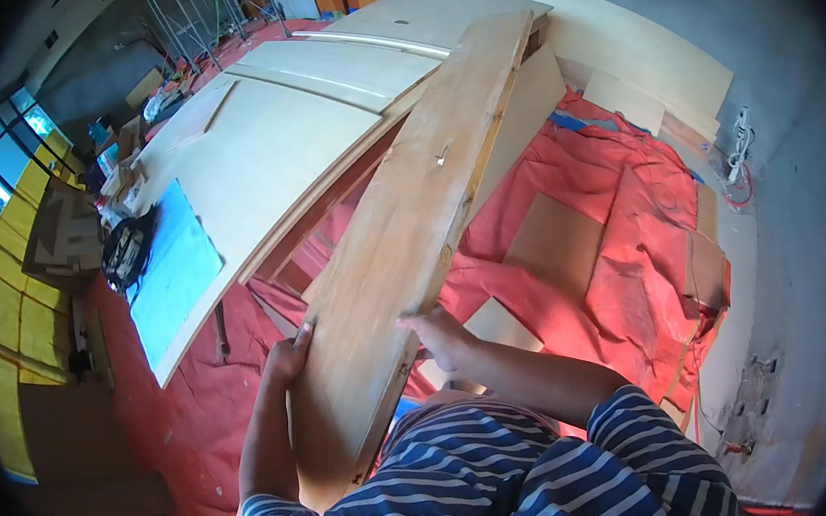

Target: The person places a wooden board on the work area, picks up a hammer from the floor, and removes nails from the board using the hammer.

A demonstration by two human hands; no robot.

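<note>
Left hand and right hand at 2 long edges of wooden plank, fingers holding it; plywood sheets beside plank, red sheeting below.

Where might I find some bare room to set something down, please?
The widest free patch is on the pale sheet, between the blue sheet and the long plank. The far panel also looks free beyond the white strip. It is crowded around the black bag, and loose boards lie on the red covering.
</note>
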